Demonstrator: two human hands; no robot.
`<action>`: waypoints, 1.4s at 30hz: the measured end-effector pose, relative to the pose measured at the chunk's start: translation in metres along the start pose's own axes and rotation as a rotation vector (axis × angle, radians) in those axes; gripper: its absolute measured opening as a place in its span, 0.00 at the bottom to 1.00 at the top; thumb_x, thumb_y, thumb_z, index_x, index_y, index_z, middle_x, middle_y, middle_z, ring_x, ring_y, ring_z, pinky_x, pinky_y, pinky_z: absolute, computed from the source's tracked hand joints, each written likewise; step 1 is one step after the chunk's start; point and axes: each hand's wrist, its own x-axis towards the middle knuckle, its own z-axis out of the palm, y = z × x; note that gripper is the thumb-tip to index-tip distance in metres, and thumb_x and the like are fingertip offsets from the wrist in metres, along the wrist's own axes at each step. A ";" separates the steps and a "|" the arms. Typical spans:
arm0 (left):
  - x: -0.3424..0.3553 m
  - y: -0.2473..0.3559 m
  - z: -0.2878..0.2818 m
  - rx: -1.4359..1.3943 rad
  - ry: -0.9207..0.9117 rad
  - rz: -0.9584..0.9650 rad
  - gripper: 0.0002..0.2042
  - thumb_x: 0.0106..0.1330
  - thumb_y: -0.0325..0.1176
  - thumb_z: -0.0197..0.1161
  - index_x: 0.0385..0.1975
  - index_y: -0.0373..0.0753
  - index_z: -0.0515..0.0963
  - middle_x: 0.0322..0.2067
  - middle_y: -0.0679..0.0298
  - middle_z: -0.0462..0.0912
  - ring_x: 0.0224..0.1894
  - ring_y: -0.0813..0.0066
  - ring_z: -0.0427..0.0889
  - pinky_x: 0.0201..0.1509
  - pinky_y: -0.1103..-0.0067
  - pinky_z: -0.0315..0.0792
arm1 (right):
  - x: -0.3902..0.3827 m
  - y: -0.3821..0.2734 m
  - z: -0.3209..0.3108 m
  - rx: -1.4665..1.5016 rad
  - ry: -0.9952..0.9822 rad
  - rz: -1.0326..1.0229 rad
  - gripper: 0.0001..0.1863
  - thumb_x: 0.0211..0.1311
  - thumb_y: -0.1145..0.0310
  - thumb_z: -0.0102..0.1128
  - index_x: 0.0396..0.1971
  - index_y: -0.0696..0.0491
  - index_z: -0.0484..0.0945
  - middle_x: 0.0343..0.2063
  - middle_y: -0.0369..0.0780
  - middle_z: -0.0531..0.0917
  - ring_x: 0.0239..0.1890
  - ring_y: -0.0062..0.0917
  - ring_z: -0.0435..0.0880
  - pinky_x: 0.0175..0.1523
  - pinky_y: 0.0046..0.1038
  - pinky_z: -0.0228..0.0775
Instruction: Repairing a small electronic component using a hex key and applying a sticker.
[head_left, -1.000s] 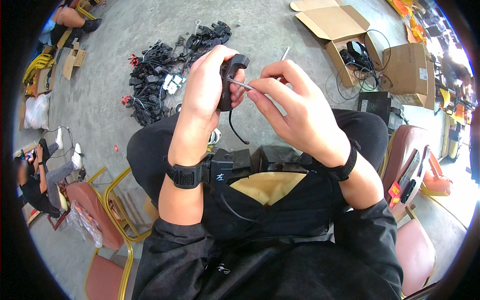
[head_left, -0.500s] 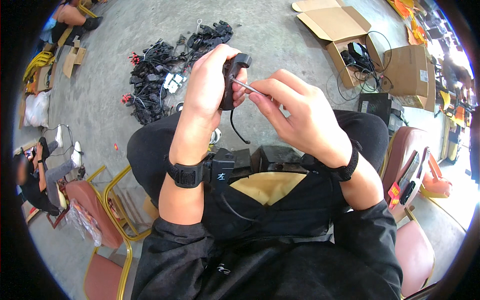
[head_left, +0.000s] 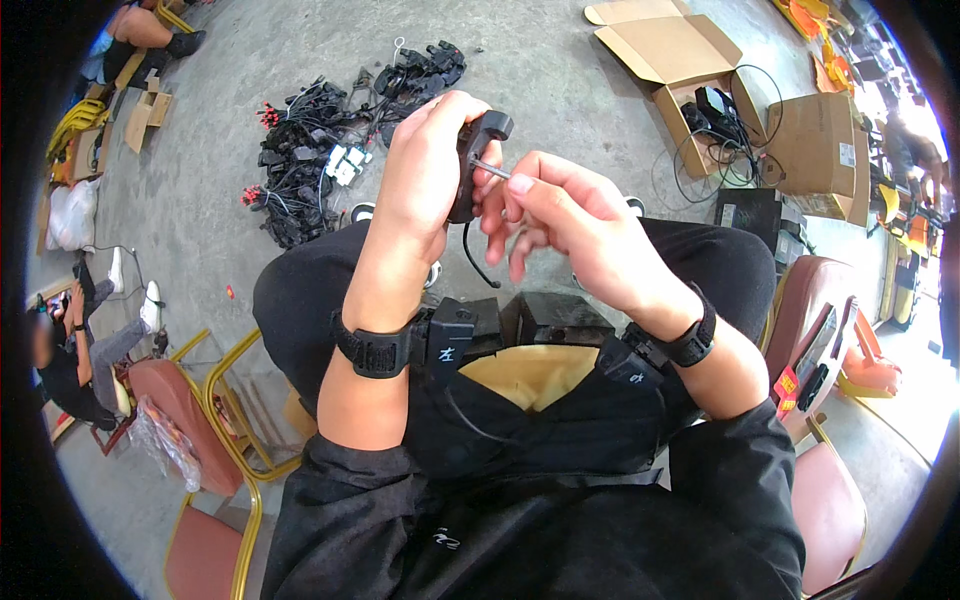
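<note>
My left hand is wrapped round a black plastic device with a hooked, rounded upper end. From its lower end hangs a short black cable. Between the thumb and forefinger of my right hand is a thin metal screwdriver; its tip meets the device's side, and its rear end is hidden by the fingers. The other right fingers are loosely curled and a little blurred. Both hands are above my lap, with black straps round the wrists.
A heap of black cabled devices lies on the concrete floor beyond my left knee. Far right, an opened cardboard box holds black parts, next to another carton. Chairs flank me, and another person sits at far left.
Both hands and the device have shifted slightly right. My right hand has turned, its thumb now further along the screwdriver and its lower fingers spread; the tip stays at the device.
</note>
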 end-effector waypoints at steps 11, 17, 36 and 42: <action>0.000 0.000 -0.005 -0.013 -0.045 -0.010 0.11 0.67 0.37 0.51 0.25 0.39 0.72 0.15 0.65 0.72 0.14 0.79 0.67 0.18 0.80 0.61 | -0.004 -0.002 0.002 -0.568 0.103 -0.247 0.09 0.69 0.67 0.54 0.36 0.58 0.74 0.27 0.39 0.79 0.27 0.23 0.79 0.32 0.25 0.70; -0.001 0.000 -0.003 -0.018 -0.019 -0.008 0.12 0.67 0.38 0.51 0.25 0.38 0.72 0.16 0.65 0.72 0.15 0.80 0.68 0.18 0.80 0.62 | -0.003 -0.007 0.001 -0.014 -0.043 0.043 0.17 0.75 0.58 0.44 0.39 0.57 0.74 0.24 0.37 0.79 0.22 0.20 0.80 0.27 0.20 0.71; -0.004 0.001 -0.002 0.034 -0.038 -0.032 0.13 0.70 0.40 0.49 0.28 0.39 0.75 0.17 0.70 0.70 0.18 0.84 0.64 0.25 0.83 0.61 | -0.001 -0.011 -0.009 0.488 -0.167 0.275 0.23 0.77 0.55 0.33 0.38 0.58 0.72 0.27 0.44 0.80 0.16 0.32 0.81 0.18 0.23 0.69; 0.000 0.000 -0.003 -0.001 -0.015 -0.023 0.12 0.66 0.39 0.52 0.25 0.38 0.73 0.15 0.66 0.72 0.14 0.80 0.68 0.17 0.81 0.63 | -0.004 -0.008 -0.001 -0.047 -0.050 0.070 0.19 0.77 0.57 0.39 0.38 0.57 0.73 0.27 0.38 0.79 0.22 0.22 0.81 0.26 0.20 0.71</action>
